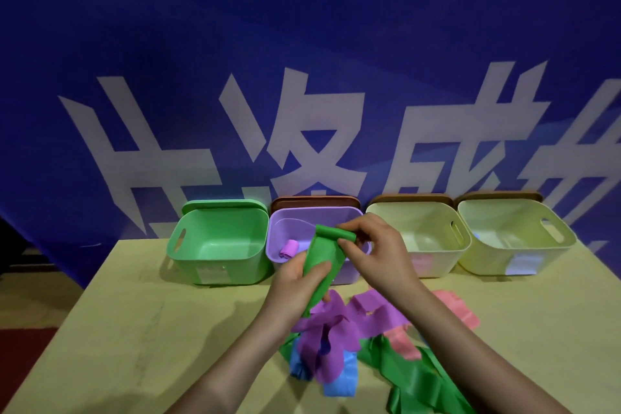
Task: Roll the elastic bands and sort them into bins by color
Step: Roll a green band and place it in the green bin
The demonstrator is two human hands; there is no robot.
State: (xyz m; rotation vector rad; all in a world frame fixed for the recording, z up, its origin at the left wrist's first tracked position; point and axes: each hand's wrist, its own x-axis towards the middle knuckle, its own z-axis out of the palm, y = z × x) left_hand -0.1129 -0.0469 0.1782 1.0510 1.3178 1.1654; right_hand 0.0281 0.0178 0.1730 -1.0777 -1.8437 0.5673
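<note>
A green elastic band (pixel 323 257) is held up in front of the purple bin (pixel 346 270). My right hand (pixel 376 249) pinches its rolled top end, and my left hand (pixel 299 289) grips the flat strip lower down. A small purple roll (pixel 289 249) lies inside the purple bin. To the left stands a green bin (pixel 218 245) with nothing visible in it. Loose purple bands (pixel 336 339), pink bands (pixel 453 309), blue bands (pixel 339 380) and another green band (pixel 413 380) lie heaped on the table below my hands.
Two pale yellow bins (pixel 433 239) (pixel 514 239) stand to the right of the purple one, all in a row along the table's (pixel 134 329) far edge. Lids lean behind the bins against a blue banner. The table's left edge drops off to a dark floor.
</note>
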